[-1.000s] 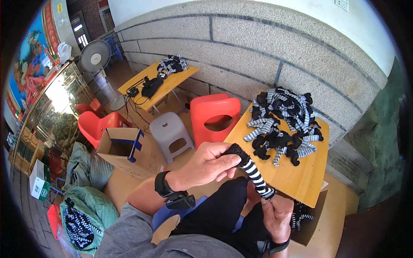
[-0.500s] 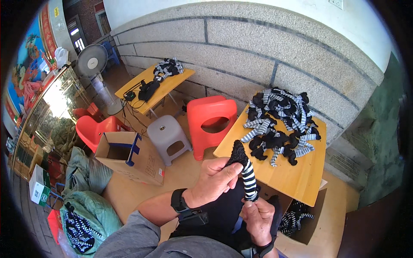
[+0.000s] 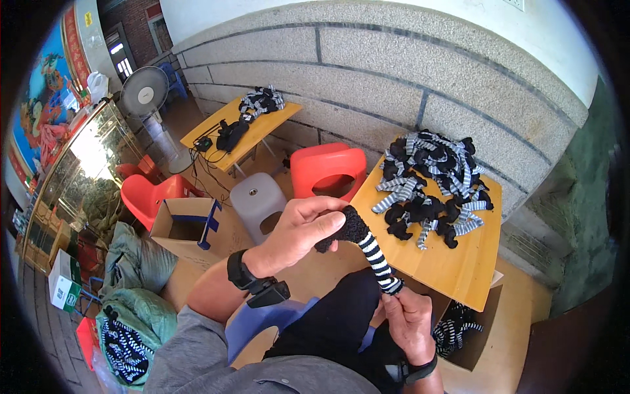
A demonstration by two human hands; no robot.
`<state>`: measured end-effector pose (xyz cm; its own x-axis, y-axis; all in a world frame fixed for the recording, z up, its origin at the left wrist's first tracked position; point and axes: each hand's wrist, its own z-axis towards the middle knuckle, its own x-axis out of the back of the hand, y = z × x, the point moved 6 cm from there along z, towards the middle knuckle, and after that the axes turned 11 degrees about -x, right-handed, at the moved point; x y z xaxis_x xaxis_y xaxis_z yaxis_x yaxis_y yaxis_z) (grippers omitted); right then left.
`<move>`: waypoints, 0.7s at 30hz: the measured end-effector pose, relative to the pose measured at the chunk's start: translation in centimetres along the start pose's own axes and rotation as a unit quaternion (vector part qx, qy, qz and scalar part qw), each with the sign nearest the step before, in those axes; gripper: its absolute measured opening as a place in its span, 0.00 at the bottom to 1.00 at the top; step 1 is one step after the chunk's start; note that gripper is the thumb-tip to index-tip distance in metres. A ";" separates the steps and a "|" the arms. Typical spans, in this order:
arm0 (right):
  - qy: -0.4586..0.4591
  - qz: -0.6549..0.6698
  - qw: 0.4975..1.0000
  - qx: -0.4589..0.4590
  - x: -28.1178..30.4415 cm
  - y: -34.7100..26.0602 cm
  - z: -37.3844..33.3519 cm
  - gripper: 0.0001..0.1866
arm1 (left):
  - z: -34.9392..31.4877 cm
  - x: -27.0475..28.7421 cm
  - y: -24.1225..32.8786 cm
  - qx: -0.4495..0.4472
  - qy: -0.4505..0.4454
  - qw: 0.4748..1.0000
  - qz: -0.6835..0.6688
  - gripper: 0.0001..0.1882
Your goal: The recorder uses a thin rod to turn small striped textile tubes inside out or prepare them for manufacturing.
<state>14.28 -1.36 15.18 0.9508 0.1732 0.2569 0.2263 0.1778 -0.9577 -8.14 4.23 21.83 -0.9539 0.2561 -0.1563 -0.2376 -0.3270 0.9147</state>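
Note:
A sock point(image 3: 375, 255) with a fuzzy black foot and a black-and-white striped leg stretches slantwise between my two hands, above my lap. My left hand point(image 3: 292, 236) grips the black foot end between thumb and fingers. At the dark lower cuff, my right hand point(image 3: 408, 323) pinches the edge. Beyond them, a heap of similar black and grey-striped socks point(image 3: 436, 167) lies on the yellow table point(image 3: 459, 269) at the right.
Under the table's near edge stands a cardboard box point(image 3: 485, 328) holding striped socks. Red stools point(image 3: 328, 167), a grey stool point(image 3: 256, 197) and an open carton point(image 3: 190, 230) stand ahead. At lower left is a green sack point(image 3: 154, 322) of striped socks. Farther back are a second table point(image 3: 269, 121) and a fan point(image 3: 144, 92).
My left hand has moved up and left with the foot end, now bent over sideways. My right hand has shifted slightly right and up, still on the cuff.

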 end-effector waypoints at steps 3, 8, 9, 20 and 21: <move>-0.009 -0.017 1.000 0.004 0.3 -1.2 0.0 0.09 | 0.1 -0.2 0.3 -0.001 0.007 0.999 0.033 0.13; 0.012 -0.117 0.992 0.048 1.4 -4.3 0.5 0.06 | 0.0 0.1 0.8 -0.007 0.039 0.997 0.070 0.11; 0.000 -0.140 0.988 0.058 1.7 -4.6 0.5 0.04 | 0.2 0.1 0.8 -0.031 0.037 0.995 0.093 0.11; 0.034 -0.246 0.959 0.137 3.8 -6.2 0.6 0.09 | 0.6 -1.1 0.6 0.015 -0.023 0.996 0.088 0.12; 0.034 -0.246 0.959 0.138 3.7 -6.3 0.6 0.09 | 0.5 -1.1 0.8 0.002 -0.003 0.996 0.085 0.12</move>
<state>16.21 -1.28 22.23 0.7575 -0.0598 0.6501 0.5953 0.4721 -0.6502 -7.22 4.19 22.91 -0.9794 0.2018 0.0039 -0.0709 -0.3620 0.9295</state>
